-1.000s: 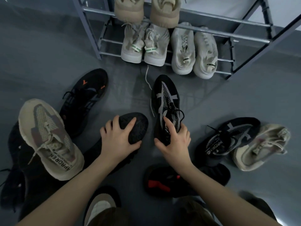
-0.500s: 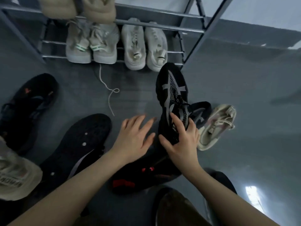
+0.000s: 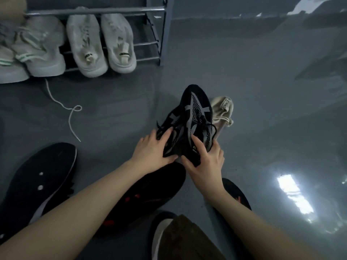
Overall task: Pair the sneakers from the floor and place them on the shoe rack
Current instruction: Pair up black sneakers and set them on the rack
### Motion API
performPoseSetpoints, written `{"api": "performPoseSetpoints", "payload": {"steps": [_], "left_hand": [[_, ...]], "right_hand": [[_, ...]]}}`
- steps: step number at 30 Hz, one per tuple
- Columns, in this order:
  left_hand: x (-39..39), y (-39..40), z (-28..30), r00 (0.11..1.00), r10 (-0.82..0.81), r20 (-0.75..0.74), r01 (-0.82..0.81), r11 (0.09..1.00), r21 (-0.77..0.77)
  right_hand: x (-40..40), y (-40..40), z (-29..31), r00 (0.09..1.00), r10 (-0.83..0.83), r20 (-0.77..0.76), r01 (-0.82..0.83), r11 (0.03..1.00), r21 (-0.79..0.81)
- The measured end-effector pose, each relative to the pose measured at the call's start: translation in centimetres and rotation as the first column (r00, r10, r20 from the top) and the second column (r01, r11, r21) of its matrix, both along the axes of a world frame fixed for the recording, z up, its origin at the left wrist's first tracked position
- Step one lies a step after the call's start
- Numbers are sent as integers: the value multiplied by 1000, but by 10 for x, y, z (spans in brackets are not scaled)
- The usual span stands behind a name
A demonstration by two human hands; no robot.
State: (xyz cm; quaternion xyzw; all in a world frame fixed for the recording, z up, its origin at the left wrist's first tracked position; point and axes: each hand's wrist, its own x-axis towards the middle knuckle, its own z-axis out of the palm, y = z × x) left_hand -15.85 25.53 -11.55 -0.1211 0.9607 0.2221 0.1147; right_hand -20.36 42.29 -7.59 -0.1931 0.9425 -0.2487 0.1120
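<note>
My right hand [image 3: 205,162] grips the heel of a black sneaker with grey stripes [image 3: 198,111], toe pointing away. Its matching black sneaker [image 3: 171,126] lies against its left side, and my left hand [image 3: 152,152] closes on that one's heel. A beige sneaker [image 3: 222,109] lies just behind them on the floor, partly hidden. The metal shoe rack [image 3: 155,44] stands at the upper left with a pale pair [image 3: 101,44] and a green-striped pale pair [image 3: 33,51] on its bottom shelf.
A black shoe lies sole-up [image 3: 37,181] at the lower left. A black sneaker with red marks [image 3: 142,199] sits under my left forearm. A loose white lace [image 3: 69,111] trails on the grey floor. Open floor stretches to the right.
My view swung right. My right hand carried the black striped sneaker over to its match, and my left hand, open before, now closes on the second black sneaker.
</note>
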Motion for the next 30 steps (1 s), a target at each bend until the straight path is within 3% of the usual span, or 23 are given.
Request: {"api": "performPoseSetpoints", "payload": {"steps": [3,6,9,18,22,27,30], "left_hand": [[2,1,4,994,84,-65,-78,994,79],[15,-6,16,969,182,-164,-175,983,55],[37,-23,31,927,300,-224,-305,952,14],[108,-69,38,716,690,-102,-697,715,-55],[114,-85,24,687,721,-89,-727,683,-77],[118,-79,10,774,634,12,-628,770,-114],[131,-80,7,820,572,-28,-570,811,-136]], "right_hand": [[-1,-1,-1,1000,-5,-8,4,999,-39],[-1,-8,0,1000,-15,15,17,995,-102],[3,-22,1,996,76,43,-69,986,-152],[40,-110,-9,958,264,111,-247,958,-146],[46,-133,-28,936,326,132,-321,945,-57],[52,-129,-46,925,357,132,-373,920,123],[50,-127,-48,912,387,137,-406,900,158]]}}
